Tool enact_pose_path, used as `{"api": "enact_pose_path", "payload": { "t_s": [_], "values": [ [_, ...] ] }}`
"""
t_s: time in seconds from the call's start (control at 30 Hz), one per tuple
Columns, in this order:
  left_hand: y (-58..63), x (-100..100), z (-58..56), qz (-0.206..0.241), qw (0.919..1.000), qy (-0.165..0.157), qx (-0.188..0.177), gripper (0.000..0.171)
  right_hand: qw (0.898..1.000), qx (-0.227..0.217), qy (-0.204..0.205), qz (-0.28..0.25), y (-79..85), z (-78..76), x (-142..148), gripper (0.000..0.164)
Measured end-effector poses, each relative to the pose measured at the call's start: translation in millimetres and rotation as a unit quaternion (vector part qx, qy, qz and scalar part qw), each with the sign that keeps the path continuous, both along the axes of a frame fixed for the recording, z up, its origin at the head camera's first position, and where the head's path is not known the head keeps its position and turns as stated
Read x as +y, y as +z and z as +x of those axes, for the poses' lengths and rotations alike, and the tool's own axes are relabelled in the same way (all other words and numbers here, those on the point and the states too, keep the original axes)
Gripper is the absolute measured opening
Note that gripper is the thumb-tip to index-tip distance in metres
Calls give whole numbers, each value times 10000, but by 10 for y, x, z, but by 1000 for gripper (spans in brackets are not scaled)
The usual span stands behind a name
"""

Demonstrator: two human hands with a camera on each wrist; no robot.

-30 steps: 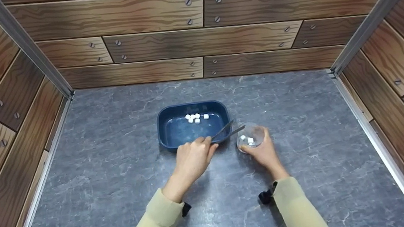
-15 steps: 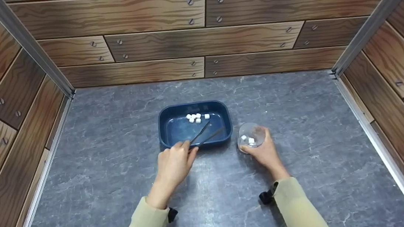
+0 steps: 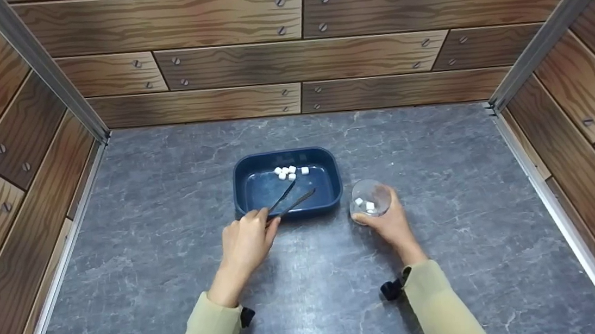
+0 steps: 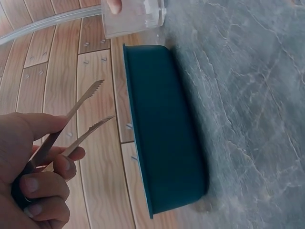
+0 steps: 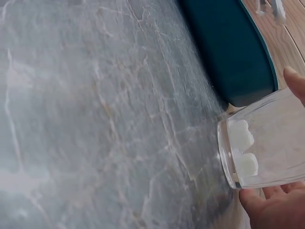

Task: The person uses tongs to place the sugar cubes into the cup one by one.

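My left hand point(image 3: 244, 244) holds metal tongs point(image 3: 283, 197) with serrated tips. In the left wrist view, the spread tongs arms point(image 4: 88, 93) have nothing between them. Their tips hover above the near part of a dark blue rectangular dish point(image 3: 241, 191). Several small white cubes point(image 3: 282, 176) lie toward the dish's far side, mostly clustered, with one cube point(image 3: 305, 170) slightly apart on the right. Right of the dish, my right hand point(image 3: 392, 224) grips a clear cup point(image 3: 373, 189) standing on the tabletop. White pieces point(image 5: 248, 164) rest at the cup's bottom.
The grey marble-patterned tabletop point(image 3: 470, 199) extends around the dish and cup. Wood-plank-patterned panels point(image 3: 244, 65) close off the back and both sides, with metal frame strips point(image 3: 565, 223) along the edges. A narrow gap separates dish and cup.
My left hand has drawn the tongs leftward, from beside the cup's rim to over the dish. The right hand and the cup have stayed in place.
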State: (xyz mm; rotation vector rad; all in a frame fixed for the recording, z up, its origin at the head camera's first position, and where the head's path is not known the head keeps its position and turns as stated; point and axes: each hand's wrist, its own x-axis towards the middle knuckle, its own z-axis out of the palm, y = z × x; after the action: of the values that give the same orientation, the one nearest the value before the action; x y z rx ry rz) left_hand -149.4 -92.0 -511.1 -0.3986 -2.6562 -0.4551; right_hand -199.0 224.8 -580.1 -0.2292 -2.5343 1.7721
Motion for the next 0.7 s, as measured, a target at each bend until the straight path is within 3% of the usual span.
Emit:
{"api": "enact_pose_path", "payload": {
  "t_s": [0.33,0.7],
  "values": [
    [-37,-75,-26,-74,9998,175,-93,27,9998,-27,150,-137,20,-18,25,109],
    [-80,-174,-174,-147,9982,419,-402,28,9999,32,93,71,17,-42,18,101]
  ]
}}
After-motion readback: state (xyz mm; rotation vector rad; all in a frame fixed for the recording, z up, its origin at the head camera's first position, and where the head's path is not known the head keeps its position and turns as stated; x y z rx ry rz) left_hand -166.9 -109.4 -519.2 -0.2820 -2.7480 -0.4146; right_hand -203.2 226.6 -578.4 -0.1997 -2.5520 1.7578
